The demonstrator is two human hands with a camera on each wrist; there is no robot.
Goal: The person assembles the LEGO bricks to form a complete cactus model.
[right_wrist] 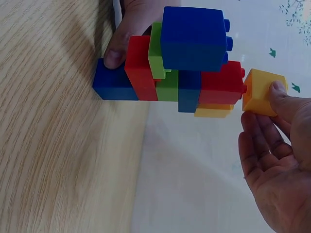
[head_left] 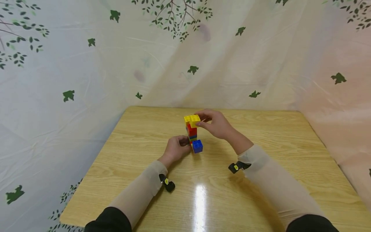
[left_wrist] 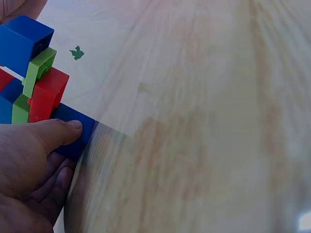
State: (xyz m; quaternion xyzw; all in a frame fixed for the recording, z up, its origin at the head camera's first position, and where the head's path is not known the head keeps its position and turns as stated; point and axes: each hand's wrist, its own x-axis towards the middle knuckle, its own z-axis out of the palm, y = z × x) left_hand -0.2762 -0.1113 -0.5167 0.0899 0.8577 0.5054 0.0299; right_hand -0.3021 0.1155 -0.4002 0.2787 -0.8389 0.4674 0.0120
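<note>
A tower of toy building bricks stands on the wooden table. At its foot in the right wrist view is a blue brick [right_wrist: 119,85], which my left hand [head_left: 176,149] pinches, thumb on one side in the left wrist view. Above it come red [right_wrist: 140,68], green and blue layers, then a red brick [right_wrist: 222,83] with studs up. A blue brick [right_wrist: 194,39] on a thin green brick [right_wrist: 155,51] juts from one side. My right hand [head_left: 218,125] pinches a yellow brick [right_wrist: 260,92] at the top red brick's studs; whether they touch is unclear. Another yellow brick [right_wrist: 214,110] sits alongside.
The wooden table [head_left: 139,129] reaches back to a pale cloth [head_left: 174,83] printed with leaves. Black wrist cameras [head_left: 168,184] are strapped over the pale sleeves. A bright reflection lies on the tabletop near the front.
</note>
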